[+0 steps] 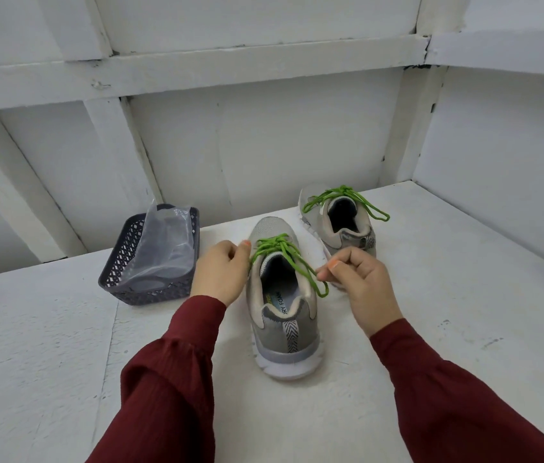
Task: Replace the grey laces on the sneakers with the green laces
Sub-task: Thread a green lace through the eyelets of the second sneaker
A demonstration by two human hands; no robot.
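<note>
Green lace is tied on the near sneaker, set on a white table walled by panels. Its loops are pinched by the left hand at nine o'clock and the right hand at three.

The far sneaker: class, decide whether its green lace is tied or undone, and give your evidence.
Tied. The far sneaker has its green lace gathered in a knot above the opening, with a loop falling to each side.
</note>
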